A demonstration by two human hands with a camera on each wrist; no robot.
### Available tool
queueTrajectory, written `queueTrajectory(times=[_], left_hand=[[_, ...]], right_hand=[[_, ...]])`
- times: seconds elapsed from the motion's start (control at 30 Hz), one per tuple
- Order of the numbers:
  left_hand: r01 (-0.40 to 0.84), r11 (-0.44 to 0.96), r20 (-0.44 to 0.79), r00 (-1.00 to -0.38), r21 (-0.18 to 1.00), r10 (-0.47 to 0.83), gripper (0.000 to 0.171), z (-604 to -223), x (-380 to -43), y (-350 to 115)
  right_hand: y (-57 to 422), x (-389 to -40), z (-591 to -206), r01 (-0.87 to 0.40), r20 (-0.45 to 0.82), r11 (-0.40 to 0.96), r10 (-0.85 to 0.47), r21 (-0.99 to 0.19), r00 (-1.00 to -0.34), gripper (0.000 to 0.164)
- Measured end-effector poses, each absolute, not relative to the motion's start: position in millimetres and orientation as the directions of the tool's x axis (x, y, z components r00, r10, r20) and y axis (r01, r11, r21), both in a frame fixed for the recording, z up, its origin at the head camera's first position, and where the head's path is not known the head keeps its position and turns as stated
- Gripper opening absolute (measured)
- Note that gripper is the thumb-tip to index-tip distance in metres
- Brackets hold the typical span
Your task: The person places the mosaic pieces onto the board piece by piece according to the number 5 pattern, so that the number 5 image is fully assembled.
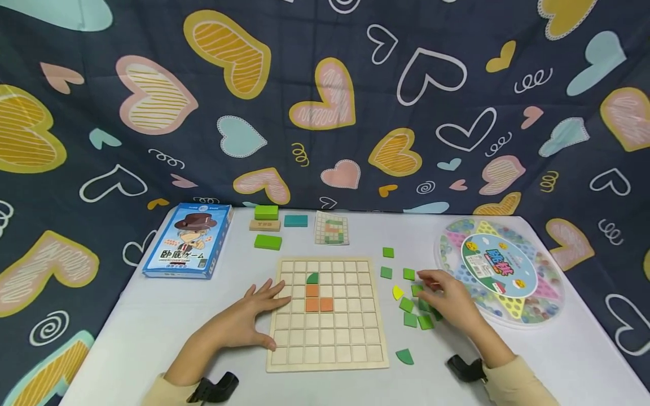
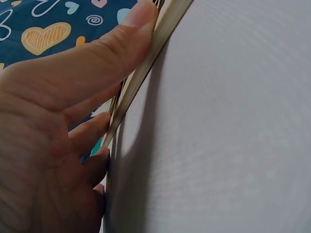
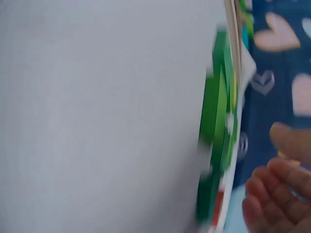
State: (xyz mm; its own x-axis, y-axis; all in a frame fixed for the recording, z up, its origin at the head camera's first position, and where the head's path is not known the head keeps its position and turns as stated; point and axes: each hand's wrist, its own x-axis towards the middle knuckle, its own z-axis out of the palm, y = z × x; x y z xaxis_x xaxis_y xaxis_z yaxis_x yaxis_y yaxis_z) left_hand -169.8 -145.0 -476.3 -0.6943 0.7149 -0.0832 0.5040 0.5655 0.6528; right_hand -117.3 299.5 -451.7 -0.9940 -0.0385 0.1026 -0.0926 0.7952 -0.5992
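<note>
A wooden grid board [image 1: 350,337] lies in the middle of the table. Several orange squares [image 1: 312,305] and a dark green quarter-round piece [image 1: 313,278] sit in its cells. My left hand [image 1: 247,317] rests along the board's left edge with fingers spread; in the left wrist view the thumb [image 2: 109,58] touches the wooden rim. Over the loose green square tiles [image 1: 406,304] to the right of the board is my right hand [image 1: 449,298], its fingers loosely bent and nothing visible between them. It covers part of the pile. A yellow piece [image 1: 398,292] lies beside these tiles.
A blue game box [image 1: 188,242] stands back left, near green blocks [image 1: 267,242], a wooden block [image 1: 264,225] and a teal block [image 1: 296,220]. A pattern card [image 1: 332,228] lies behind the board. A round marble-game case [image 1: 500,265] is at the right, close to my right hand.
</note>
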Motion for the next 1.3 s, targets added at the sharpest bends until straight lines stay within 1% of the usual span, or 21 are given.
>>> queueTrajectory(times=[0.13, 0.2, 0.33, 0.43, 0.5, 0.63, 0.77, 0.83, 0.9, 0.97, 1.07, 1.13, 1.2, 1.3], left_hand=[[0.498, 0.569, -0.091, -0.695, 0.654, 0.713, 0.096, -476, -169, -149], [0.494, 0.565, -0.09, -0.695, 0.66, 0.713, 0.096, -478, -168, -150], [0.481, 0.553, -0.088, -0.696, 0.68, 0.713, 0.097, -482, -167, -151], [0.479, 0.552, -0.087, -0.696, 0.682, 0.712, 0.097, -482, -166, -151], [0.481, 0.557, -0.088, -0.698, 0.677, 0.71, 0.097, -482, -166, -151], [0.478, 0.57, -0.101, -0.701, 0.668, 0.706, 0.097, -479, -168, -150], [0.487, 0.585, -0.107, -0.703, 0.648, 0.704, 0.097, -475, -170, -150], [0.495, 0.588, -0.102, -0.704, 0.639, 0.703, 0.096, -473, -172, -149], [0.502, 0.588, -0.095, -0.704, 0.634, 0.704, 0.096, -472, -173, -148], [0.504, 0.589, -0.096, -0.703, 0.631, 0.705, 0.096, -471, -173, -148], [0.499, 0.585, -0.098, -0.702, 0.639, 0.706, 0.096, -472, -172, -148], [0.503, 0.577, -0.091, -0.698, 0.643, 0.71, 0.096, -472, -171, -147], [0.498, 0.575, -0.091, -0.7, 0.649, 0.709, 0.096, -473, -170, -146], [0.492, 0.578, -0.096, -0.702, 0.651, 0.705, 0.096, -474, -168, -145]], right_hand=[[320, -112, -452, 0.012, 0.066, 0.819, 0.061, -0.574, -0.996, 0.042], [323, -112, -452, 0.034, 0.059, 0.83, 0.081, -0.557, -0.995, 0.042], [321, -115, -458, 0.011, 0.088, 0.88, 0.06, -0.475, -0.994, 0.04], [318, -118, -462, -0.023, 0.134, 0.911, 0.036, -0.411, -0.99, 0.034], [316, -120, -464, -0.029, 0.15, 0.92, 0.032, -0.391, -0.988, 0.03], [311, -121, -462, 0.006, 0.123, 0.907, 0.063, -0.422, -0.99, 0.027], [299, -120, -453, -0.005, 0.125, 0.864, 0.068, -0.504, -0.99, 0.027], [286, -121, -447, -0.052, 0.14, 0.836, 0.03, -0.546, -0.99, 0.028], [270, -122, -442, -0.12, 0.147, 0.802, -0.041, -0.585, -0.988, 0.028], [251, -125, -440, -0.195, 0.135, 0.76, -0.142, -0.619, -0.981, 0.028], [225, -129, -440, -0.278, 0.094, 0.692, -0.291, -0.666, -0.952, 0.028], [210, -133, -441, -0.315, 0.069, 0.666, -0.368, -0.677, -0.927, 0.027], [198, -138, -444, -0.34, 0.05, 0.66, -0.417, -0.67, -0.908, 0.026], [185, -144, -448, -0.399, 0.041, 0.681, -0.477, -0.614, -0.878, 0.023]])
